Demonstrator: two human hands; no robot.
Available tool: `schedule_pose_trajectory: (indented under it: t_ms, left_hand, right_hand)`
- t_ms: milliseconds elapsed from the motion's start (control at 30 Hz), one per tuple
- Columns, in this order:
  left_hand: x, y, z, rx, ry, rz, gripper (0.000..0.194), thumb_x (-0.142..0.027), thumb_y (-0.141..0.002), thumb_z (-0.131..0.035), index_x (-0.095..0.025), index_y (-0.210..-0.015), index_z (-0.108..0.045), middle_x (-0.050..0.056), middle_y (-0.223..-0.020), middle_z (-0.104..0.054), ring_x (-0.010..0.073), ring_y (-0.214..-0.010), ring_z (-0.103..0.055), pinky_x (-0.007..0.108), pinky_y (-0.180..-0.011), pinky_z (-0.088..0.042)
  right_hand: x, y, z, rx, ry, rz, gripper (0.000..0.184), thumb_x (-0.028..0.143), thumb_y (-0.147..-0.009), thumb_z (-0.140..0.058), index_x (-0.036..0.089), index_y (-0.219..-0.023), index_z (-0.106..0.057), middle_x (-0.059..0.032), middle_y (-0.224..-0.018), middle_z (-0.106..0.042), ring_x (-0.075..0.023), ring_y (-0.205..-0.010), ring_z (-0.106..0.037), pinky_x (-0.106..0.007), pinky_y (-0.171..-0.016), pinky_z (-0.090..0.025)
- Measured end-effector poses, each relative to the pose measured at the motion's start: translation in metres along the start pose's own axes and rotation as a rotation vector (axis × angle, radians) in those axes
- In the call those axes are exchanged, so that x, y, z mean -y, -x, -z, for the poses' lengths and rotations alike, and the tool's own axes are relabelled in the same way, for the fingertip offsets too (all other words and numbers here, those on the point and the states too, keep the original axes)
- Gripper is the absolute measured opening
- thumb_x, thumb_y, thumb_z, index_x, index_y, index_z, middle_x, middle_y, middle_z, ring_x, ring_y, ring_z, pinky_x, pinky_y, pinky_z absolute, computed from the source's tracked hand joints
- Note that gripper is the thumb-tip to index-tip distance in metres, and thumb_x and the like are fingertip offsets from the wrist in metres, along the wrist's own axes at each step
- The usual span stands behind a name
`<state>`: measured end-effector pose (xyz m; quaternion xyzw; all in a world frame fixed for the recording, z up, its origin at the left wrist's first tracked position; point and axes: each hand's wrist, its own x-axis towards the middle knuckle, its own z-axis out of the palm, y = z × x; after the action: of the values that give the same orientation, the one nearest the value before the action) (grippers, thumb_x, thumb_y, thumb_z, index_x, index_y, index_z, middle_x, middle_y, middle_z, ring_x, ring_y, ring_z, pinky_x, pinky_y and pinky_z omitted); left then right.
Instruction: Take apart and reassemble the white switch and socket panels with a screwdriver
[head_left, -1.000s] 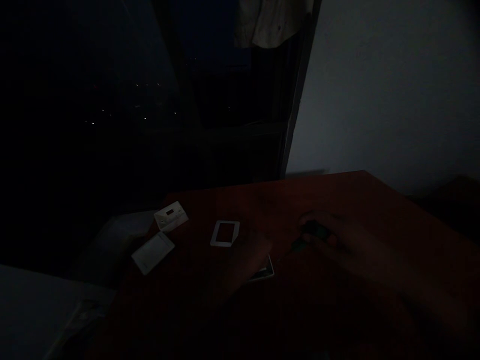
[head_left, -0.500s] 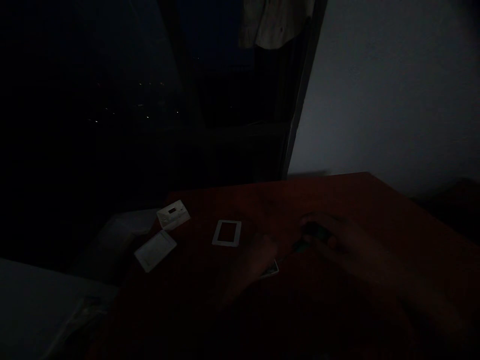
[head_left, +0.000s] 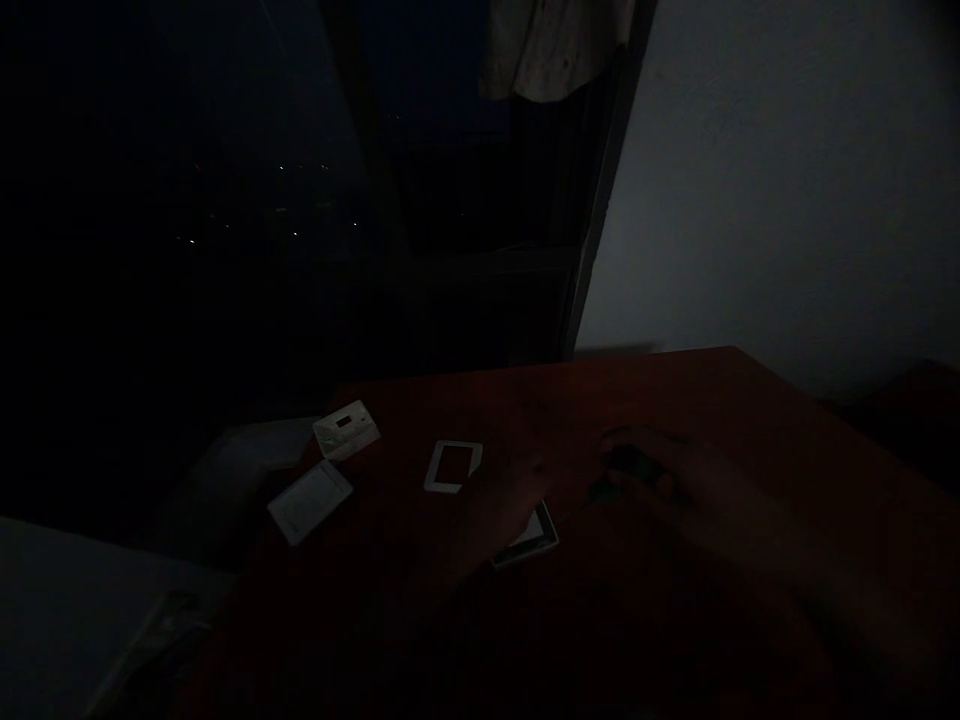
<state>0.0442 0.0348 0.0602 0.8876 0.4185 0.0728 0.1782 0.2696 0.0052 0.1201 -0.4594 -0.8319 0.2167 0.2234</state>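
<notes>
Fingers of my right hand (head_left: 701,490) are wrapped round a green tool (head_left: 636,462), can't tell with my left hand (head_left: 510,500), which just uncovered more of the white-edged piece (head_left: 544,538) on the bench (head_left: 637,395), so better access.

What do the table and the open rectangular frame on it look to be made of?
Table: probably wood or wood veneer, stained reddish brown; faint streaks hint at grain, though the dimness leaves that open.
Frame: likely white molded plastic, matte, judging by its thin, even border and rounded corners.
</notes>
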Motion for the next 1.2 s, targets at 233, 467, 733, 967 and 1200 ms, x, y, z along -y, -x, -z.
schedule_pose_trajectory:
  t_ms: [233,467,733,967,1200]
  left_hand:
    - [0.040,0.063,-0.005,-0.287,-0.094,0.338,0.019,-0.024,-0.096,-0.042,-0.024,-0.098,-0.060,0.001,-0.100,-0.064,0.0174,-0.087,-0.063,0.029,-0.076,-0.048]
    - [0.080,0.133,-0.033,-0.321,-0.151,0.669,0.024,-0.032,-0.094,-0.053,-0.018,-0.113,-0.059,0.007,-0.117,-0.060,0.0212,-0.101,-0.060,0.041,-0.087,-0.050]
    - [0.085,0.134,-0.051,-0.287,-0.091,0.697,0.027,-0.027,-0.095,-0.042,-0.024,-0.108,-0.065,0.005,-0.120,-0.064,0.0238,-0.110,-0.059,0.039,-0.095,-0.047]
    - [0.052,0.109,-0.054,-0.306,0.164,0.465,0.060,-0.045,-0.079,-0.064,-0.026,-0.133,-0.048,0.008,-0.140,-0.047,0.0313,-0.126,-0.046,0.047,-0.104,-0.040]
    - [0.044,0.085,-0.071,-0.215,0.381,0.370,0.093,-0.049,-0.067,-0.076,-0.021,-0.144,-0.030,0.015,-0.151,-0.029,0.0355,-0.136,-0.032,0.051,-0.107,-0.034]
  right_hand:
    - [-0.006,0.006,-0.001,-0.027,-0.005,-0.020,0.028,0.017,-0.087,-0.048,0.023,-0.113,-0.055,-0.0062,-0.106,-0.069,-0.0171,-0.086,-0.068,-0.026,-0.066,-0.053]
    - [0.002,0.002,0.001,-0.166,0.007,-0.112,0.022,0.026,-0.086,-0.052,0.023,-0.107,-0.057,-0.0053,-0.101,-0.070,-0.0183,-0.084,-0.068,-0.026,-0.064,-0.054]
    - [0.027,-0.010,-0.007,-0.196,-0.001,-0.085,0.017,0.031,-0.088,-0.052,0.024,-0.103,-0.058,-0.0028,-0.096,-0.070,-0.0168,-0.080,-0.068,-0.025,-0.061,-0.052]
    - [0.040,-0.030,-0.021,-0.122,-0.007,0.000,0.019,0.028,-0.087,-0.053,0.024,-0.105,-0.057,-0.0030,-0.100,-0.069,-0.0158,-0.085,-0.067,-0.026,-0.070,-0.052]
    - [0.049,-0.041,-0.026,-0.108,0.025,0.073,0.024,0.024,-0.085,-0.054,0.023,-0.109,-0.056,-0.0036,-0.103,-0.068,-0.0152,-0.088,-0.066,-0.026,-0.075,-0.051]
